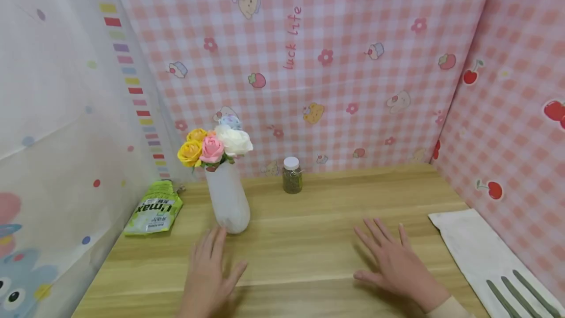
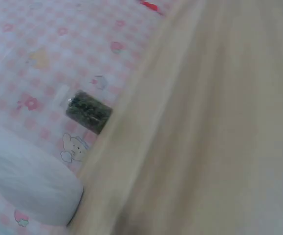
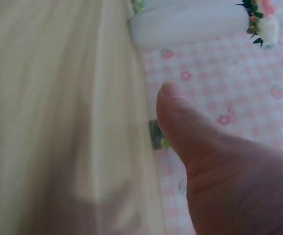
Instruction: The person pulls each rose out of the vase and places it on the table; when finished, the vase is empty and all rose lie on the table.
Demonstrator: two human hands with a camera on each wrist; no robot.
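Observation:
In the head view my left hand [image 1: 208,271], fingers extended and thumb spread, is just in front of a white vase [image 1: 228,200]. Whether its fingertips touch the vase I cannot tell. Yellow, pink and white flowers [image 1: 213,148] stand in the vase. My right hand [image 1: 395,264] is spread over the right part of the wooden table [image 1: 304,254] and holds nothing. Between and beyond the hands stands a small clear jar [image 1: 292,175] with a white lid and dark green contents. The right wrist view shows my thumb [image 3: 190,127] covering part of that jar.
A green and white pouch [image 1: 154,210] lies at the table's left side. To the right lies a white cloth [image 1: 474,249] with dark green stripes. A pink checked backdrop [image 1: 353,87] rises behind the table, and a pale curtain [image 1: 57,87] hangs on the left.

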